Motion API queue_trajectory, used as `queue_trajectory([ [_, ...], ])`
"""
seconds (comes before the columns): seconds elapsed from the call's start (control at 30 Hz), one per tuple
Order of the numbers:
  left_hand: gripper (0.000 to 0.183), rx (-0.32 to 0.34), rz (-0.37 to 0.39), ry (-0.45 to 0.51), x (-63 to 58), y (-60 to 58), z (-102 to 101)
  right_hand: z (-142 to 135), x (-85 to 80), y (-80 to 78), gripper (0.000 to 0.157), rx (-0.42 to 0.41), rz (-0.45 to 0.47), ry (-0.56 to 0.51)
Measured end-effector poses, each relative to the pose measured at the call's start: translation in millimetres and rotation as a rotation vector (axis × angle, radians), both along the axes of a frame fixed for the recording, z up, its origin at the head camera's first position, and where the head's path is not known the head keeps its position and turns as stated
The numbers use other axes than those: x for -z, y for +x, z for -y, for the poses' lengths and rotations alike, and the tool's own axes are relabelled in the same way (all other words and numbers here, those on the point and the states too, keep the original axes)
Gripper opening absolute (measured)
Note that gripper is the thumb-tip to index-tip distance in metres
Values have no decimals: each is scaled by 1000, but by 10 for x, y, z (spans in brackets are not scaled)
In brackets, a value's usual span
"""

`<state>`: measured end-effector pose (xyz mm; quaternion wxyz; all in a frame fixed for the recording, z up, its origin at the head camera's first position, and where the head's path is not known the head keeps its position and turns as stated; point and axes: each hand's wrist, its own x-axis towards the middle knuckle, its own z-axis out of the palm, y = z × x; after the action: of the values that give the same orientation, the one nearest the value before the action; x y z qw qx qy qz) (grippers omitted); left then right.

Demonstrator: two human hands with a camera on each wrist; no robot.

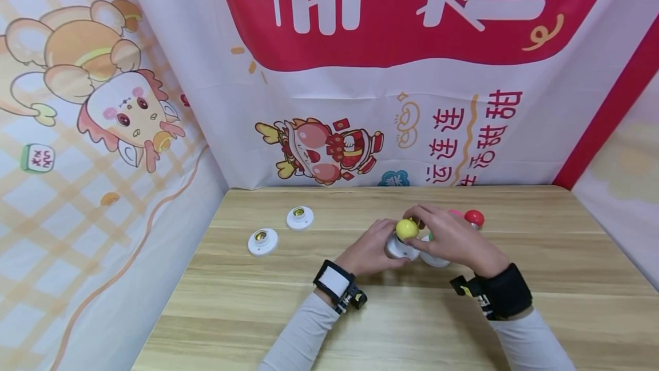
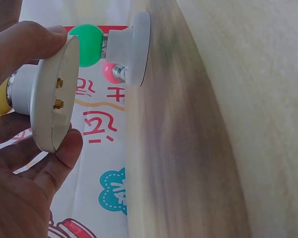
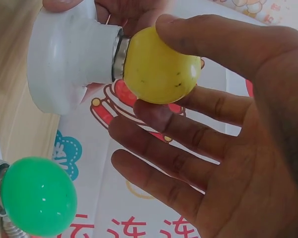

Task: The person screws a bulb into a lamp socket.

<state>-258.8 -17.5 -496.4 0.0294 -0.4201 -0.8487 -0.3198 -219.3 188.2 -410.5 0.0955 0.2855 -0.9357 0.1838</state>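
Observation:
My left hand [image 1: 366, 250] grips the rim of a white lamp socket [image 2: 25, 89], which is lifted and tilted off the table; brass screws show on its underside. A yellow bulb [image 3: 161, 64] sits in that socket, its metal collar partly visible. My right hand [image 1: 453, 239] pinches the yellow bulb between thumb and fingers, the other fingers spread below. Close by stands a second white socket [image 2: 121, 47] holding a green bulb [image 3: 38, 196]; in the head view my right hand covers most of them.
Two white sockets without bulbs, one nearer [image 1: 262, 242] and one farther [image 1: 300, 218], lie on the left of the wooden table [image 1: 247, 314]. A red bulb [image 1: 474, 218] and a pink bulb [image 1: 455, 212] lie behind my right hand. Printed cloth [image 1: 319, 96] hangs at the table's back edge.

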Motion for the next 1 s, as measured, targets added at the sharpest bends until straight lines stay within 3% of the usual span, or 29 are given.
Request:
queue_trajectory([
  [0.1,72,-1,-1,1,1,1,-3,-2,-7,5,48,12,-3,13],
  [0.33,77,-15,11,1,-13,25,14,-24,-49,33,70,-16,28,0],
  [0.67,88,-7,25,6,-44,29,32,-22,-58,9,60,-129,3,9],
  [1.0,87,-10,20,-2,-41,25,33,3,-40,-5,49,-104,15,16],
])
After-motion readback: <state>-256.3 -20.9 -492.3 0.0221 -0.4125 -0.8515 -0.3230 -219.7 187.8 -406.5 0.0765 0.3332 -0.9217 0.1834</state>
